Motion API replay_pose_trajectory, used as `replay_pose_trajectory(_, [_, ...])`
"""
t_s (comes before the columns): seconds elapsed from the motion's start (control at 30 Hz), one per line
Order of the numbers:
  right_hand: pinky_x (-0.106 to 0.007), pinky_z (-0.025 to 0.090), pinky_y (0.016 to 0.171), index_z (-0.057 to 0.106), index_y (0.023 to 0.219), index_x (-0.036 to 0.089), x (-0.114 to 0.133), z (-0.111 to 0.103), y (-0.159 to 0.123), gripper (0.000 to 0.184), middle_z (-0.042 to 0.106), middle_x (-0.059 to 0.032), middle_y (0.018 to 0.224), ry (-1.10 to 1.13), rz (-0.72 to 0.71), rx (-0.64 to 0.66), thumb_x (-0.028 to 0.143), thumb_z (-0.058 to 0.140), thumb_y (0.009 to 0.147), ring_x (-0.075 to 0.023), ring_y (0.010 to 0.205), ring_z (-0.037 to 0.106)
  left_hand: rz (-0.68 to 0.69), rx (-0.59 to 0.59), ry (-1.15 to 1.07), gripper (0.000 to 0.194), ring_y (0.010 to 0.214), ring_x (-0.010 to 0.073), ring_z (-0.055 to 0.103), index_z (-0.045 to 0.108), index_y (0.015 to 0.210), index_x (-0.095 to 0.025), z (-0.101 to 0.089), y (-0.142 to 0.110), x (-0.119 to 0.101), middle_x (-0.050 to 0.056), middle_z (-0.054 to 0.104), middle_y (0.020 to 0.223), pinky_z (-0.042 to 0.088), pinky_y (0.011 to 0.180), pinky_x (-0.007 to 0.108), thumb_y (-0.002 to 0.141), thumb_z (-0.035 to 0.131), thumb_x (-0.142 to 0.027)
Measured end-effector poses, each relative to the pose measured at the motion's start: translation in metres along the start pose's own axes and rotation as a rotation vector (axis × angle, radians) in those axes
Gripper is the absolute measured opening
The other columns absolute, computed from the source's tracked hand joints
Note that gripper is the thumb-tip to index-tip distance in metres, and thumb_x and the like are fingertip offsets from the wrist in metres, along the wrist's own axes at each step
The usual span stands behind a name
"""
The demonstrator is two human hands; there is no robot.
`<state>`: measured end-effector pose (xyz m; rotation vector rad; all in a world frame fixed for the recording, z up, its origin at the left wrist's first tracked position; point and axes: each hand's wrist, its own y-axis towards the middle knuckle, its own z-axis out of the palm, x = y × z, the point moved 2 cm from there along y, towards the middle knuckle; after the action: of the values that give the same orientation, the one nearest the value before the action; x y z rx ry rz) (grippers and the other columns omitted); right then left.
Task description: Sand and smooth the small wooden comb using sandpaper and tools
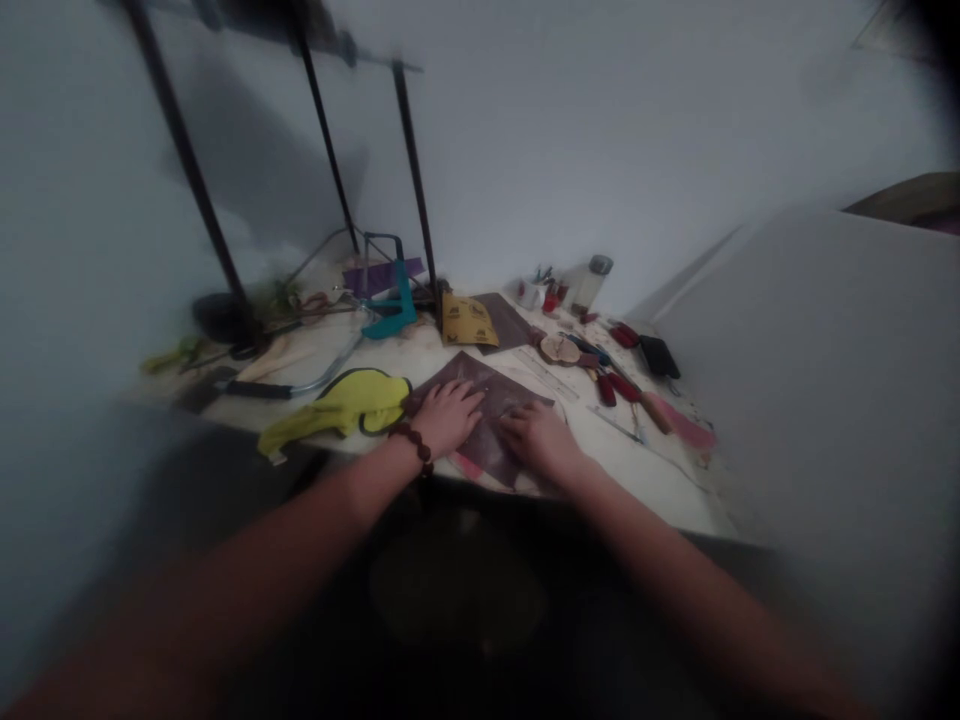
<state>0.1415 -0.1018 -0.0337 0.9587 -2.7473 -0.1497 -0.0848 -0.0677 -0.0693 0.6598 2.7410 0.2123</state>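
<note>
A dark brown sheet [491,445], which looks like sandpaper, lies turned cornerwise at the table's near edge. My left hand [448,415] rests flat on its left part, fingers stretched out. On its right part my right hand [544,440] is closed, fingertips curled down against the sheet. Whatever those fingers hold, if anything, is hidden beneath them. A bit of pink-red material [466,465] shows under the sheet's near left edge. Just left of my left hand lies a yellow-green cloth piece with dark edging [367,400].
Behind the sheet lie a yellow printed sheet [469,322], a round wooden piece [560,348] and red-handled tools [615,388]. A teal-handled saw [394,315] and dark upright poles [416,180] stand at back left. A clear bottle [592,285] stands near the wall.
</note>
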Motion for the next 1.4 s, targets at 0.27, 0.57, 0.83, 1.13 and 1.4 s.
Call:
replay_pose_trajectory(0.27, [-0.036,0.045,0.102,0.083,0.092,0.024,0.043,-0.008,-0.009,0.019,0.083,-0.0062,0.098,0.373,-0.055,-0.022,0.035,0.074,0.104,-0.0219,0.094,0.068,-0.044,-0.019,-0.198,0.048,0.164,0.0397,0.042,0.071,0.154,-0.024,-0.005,0.002,0.002,0.015,0.056,0.173,0.024,0.137,0.064,0.107,0.061,-0.033])
replay_pose_trajectory(0.57, [-0.032,0.064,0.086,0.08,0.107,0.02,0.054,-0.01,-0.036,0.028,0.087,-0.0103,0.11,2.1,0.571,-0.387,0.045,0.081,0.094,-0.0224,0.097,0.081,-0.088,-0.164,-0.787,0.056,0.139,0.027,0.072,0.078,0.143,-0.019,-0.061,-0.029,-0.061,0.013,0.077,0.149,0.054,0.122,0.045,0.118,0.037,-0.048])
replay_pose_trajectory(0.83, [-0.03,0.066,0.088,0.08,0.113,0.021,0.089,-0.03,-0.051,0.028,0.087,-0.0074,0.113,2.175,0.46,-0.353,0.041,0.083,0.094,-0.0219,0.106,0.081,-0.292,-0.081,-1.198,0.03,0.09,0.0263,0.079,0.089,0.118,-0.024,-0.11,-0.054,-0.126,0.009,0.088,0.104,0.067,0.078,0.038,0.098,0.076,-0.043])
replay_pose_trajectory(1.13, [-0.03,0.059,0.069,0.08,0.09,0.018,0.07,-0.048,-0.066,0.032,0.081,-0.0062,0.085,1.705,0.478,-0.527,0.049,0.078,0.096,-0.0196,0.072,0.07,-0.244,-0.164,-1.063,0.018,0.094,0.027,0.078,0.089,0.098,-0.024,-0.127,-0.054,-0.133,0.006,0.087,0.101,0.065,0.08,0.035,0.095,0.077,-0.037])
replay_pose_trajectory(1.4, [-0.03,0.05,0.07,0.08,0.077,0.02,0.071,-0.072,-0.068,0.037,0.073,-0.0025,0.069,1.292,0.4,-0.512,0.05,0.082,0.098,-0.0185,0.069,0.063,-0.192,-0.134,-0.997,0.02,0.09,0.0258,0.075,0.087,0.096,-0.023,-0.136,-0.059,-0.138,0.005,0.084,0.094,0.063,0.081,0.036,0.096,0.073,-0.038])
